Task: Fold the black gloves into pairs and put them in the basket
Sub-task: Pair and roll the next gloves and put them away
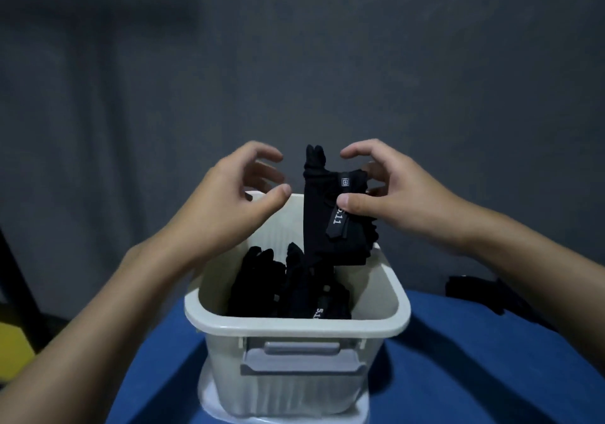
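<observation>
A folded pair of black gloves with white lettering on a strap hangs over the white plastic basket. My right hand pinches its right side between thumb and fingers. My left hand hovers just left of the pair with fingers loosely curled and holds nothing. Several more black gloves lie inside the basket.
The basket stands on a blue table surface. A dark item, possibly another glove, lies on the table under my right forearm. A grey wall fills the background. Something yellow shows at the lower left edge.
</observation>
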Demonstrator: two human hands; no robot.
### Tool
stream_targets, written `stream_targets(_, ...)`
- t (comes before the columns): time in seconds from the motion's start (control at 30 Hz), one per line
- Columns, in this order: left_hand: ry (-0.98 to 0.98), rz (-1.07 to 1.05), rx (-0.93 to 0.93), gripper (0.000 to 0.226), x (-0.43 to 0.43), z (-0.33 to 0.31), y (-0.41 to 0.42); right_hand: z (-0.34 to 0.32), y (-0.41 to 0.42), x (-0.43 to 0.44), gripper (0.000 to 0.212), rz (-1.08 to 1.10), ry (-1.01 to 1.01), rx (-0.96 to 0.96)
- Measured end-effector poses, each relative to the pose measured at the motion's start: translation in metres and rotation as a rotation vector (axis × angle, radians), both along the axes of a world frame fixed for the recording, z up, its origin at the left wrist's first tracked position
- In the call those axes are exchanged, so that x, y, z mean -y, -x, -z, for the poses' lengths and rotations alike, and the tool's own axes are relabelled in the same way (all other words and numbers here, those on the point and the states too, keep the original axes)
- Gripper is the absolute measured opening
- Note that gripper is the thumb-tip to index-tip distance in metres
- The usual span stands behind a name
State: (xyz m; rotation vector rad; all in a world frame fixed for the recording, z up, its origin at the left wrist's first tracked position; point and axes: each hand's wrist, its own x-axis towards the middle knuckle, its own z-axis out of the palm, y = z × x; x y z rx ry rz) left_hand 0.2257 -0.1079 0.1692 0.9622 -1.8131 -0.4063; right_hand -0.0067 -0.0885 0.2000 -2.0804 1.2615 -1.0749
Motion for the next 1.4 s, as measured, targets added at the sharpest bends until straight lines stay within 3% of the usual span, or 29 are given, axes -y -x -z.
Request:
stream_targets(0.13,0.001,-0.086,0.132,0.012,0.013,0.018,-0.022,0.002,-0.020,0.018,0.049,0.068,-0.040,-0.099)
stream_targets(0.53,-0.010,-0.115,0.199,0.032,0.009,0.030,-0.043,0.036,-0.072,0.071,0.040,-0.036,-0.410,-0.063)
stream_targets(0.77,-0.060,-0.085,0.231,0.033,0.009,0.035,-0.056,0.056,-0.083,0.086,0.030,-0.017,-0.478,-0.098)
stream_targets(1.2,-0.064,-0.052,0.285,0.049,0.014,0.040,-0.061,0.074,-0.089,0.091,0.034,0.013,-0.214,-0.414)
stream_targets(1.33,-0.071,-0.056,0.289,0.050,0.015,0.041,-0.062,0.073,-0.083,0.088,0.060,-0.040,-0.148,-0.452)
stream_targets(1.4,-0.072,-0.056,0.288,0.051,0.015,0.041,-0.061,0.072,-0.081,0.086,0.059,-0.067,-0.062,-0.457)
